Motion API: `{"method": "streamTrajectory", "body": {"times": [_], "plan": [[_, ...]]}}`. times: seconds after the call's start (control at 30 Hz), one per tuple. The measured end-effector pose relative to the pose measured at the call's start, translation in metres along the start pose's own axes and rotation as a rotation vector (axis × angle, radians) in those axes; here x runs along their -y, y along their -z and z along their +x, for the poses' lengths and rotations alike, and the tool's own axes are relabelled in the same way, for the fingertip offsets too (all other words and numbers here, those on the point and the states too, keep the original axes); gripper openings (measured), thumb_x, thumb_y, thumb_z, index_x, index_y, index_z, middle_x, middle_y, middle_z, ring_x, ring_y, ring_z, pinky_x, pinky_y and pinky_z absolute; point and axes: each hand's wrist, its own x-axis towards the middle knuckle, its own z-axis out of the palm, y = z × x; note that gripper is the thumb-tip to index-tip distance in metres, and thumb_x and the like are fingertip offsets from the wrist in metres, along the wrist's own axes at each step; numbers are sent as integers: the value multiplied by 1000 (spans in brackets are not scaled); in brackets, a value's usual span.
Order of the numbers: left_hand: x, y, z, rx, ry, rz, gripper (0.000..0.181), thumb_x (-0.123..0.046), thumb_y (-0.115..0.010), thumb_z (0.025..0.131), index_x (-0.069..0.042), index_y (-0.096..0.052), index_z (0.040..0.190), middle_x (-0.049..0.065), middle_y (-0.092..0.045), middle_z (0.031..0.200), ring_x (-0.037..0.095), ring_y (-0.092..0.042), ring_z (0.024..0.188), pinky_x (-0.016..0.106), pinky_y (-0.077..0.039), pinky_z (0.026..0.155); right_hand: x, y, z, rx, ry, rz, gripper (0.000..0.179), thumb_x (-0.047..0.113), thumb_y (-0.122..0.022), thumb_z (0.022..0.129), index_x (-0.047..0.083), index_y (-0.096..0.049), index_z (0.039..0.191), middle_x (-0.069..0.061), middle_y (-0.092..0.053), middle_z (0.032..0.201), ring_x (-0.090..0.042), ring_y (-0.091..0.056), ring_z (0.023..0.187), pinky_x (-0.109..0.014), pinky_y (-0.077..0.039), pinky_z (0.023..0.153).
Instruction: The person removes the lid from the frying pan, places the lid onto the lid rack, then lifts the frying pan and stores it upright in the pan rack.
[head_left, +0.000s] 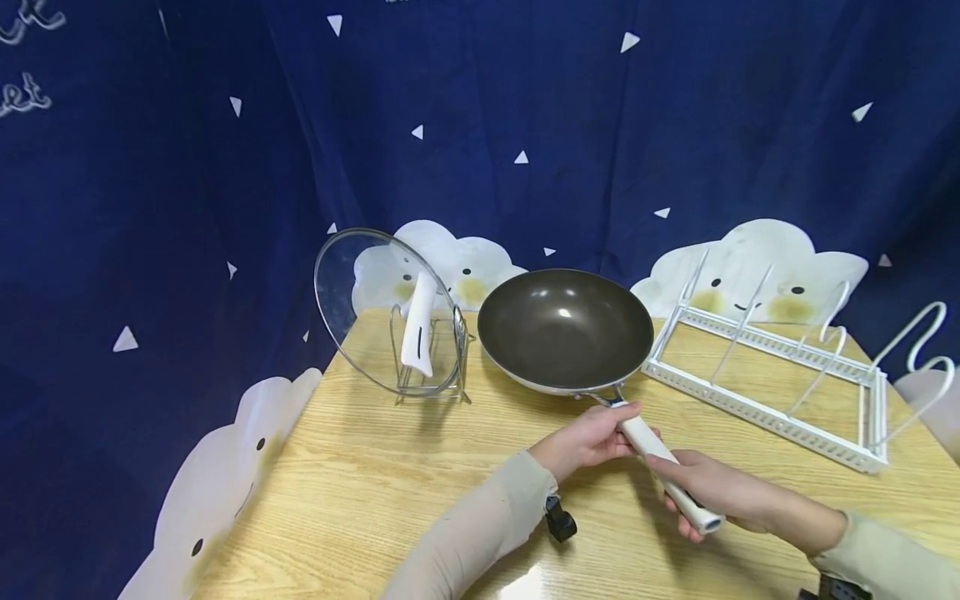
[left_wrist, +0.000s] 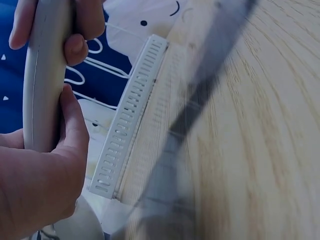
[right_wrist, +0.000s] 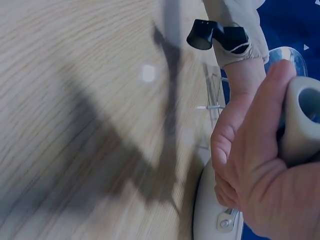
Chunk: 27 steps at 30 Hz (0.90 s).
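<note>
A frying pan (head_left: 566, 329) with a dark inside and a cream outside is held above the wooden table, its bowl pointing away from me. My left hand (head_left: 592, 437) grips the front of its pale handle (head_left: 651, 446), close to the metal joint. Farther back, my right hand (head_left: 712, 483) curls round the same handle near its hollow end. In the left wrist view, fingers of both hands wrap the handle (left_wrist: 45, 75). The right wrist view shows the handle's open end (right_wrist: 302, 115) beside my right thumb, with the cream outer wall of the pan (right_wrist: 205, 210) beyond.
At the left a glass lid (head_left: 360, 317) with a white grip leans upright in a small wire stand (head_left: 431, 387). A white rack (head_left: 765, 417) with upright wire dividers stands on the right of the table (head_left: 337, 492). A blue curtain (head_left: 480, 100) hangs behind.
</note>
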Motion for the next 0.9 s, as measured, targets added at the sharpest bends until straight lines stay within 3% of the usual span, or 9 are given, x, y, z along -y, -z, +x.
{"method": "streamTrajectory", "body": {"times": [0.23,0.4,0.5,0.73,0.9], "plan": [[-1,7,-3,19,1,34,37,-19,-52,97,11,-51,118,33,-57,115,38,-56,111,43,-47,91,-1,-11,5,-19,5,26,45,35,-36,103,-10,-34,110,-11,-56,77,-17,-62,55,-30,-53,51],[2,6,-3,-10,-24,-12,21,-13,-48,97,5,-54,105,32,-58,114,38,-56,111,40,-48,89,0,-17,7,-37,3,39,47,36,-38,102,-10,-34,108,-12,-56,77,-16,-62,55,-29,-52,51],[4,2,-2,-46,-42,-41,22,-9,-47,95,8,-53,107,31,-60,111,37,-58,108,38,-49,87,1,-20,8,-51,5,54,47,37,-39,102,-10,-35,107,-11,-56,77,-16,-61,55,-28,-51,50],[7,-2,-3,-137,-79,-87,22,-4,-48,89,12,-59,99,23,-68,91,30,-68,89,36,-54,80,1,-27,14,-50,11,95,41,35,-39,102,-5,-41,97,-8,-56,74,-15,-62,56,-28,-52,51],[6,0,-6,-139,-79,-73,16,-2,-47,85,3,-62,79,9,-64,71,18,-65,66,37,-53,82,1,-33,17,-66,13,144,40,34,-40,102,-5,-37,102,-9,-56,76,-18,-63,56,-30,-53,51]]}}
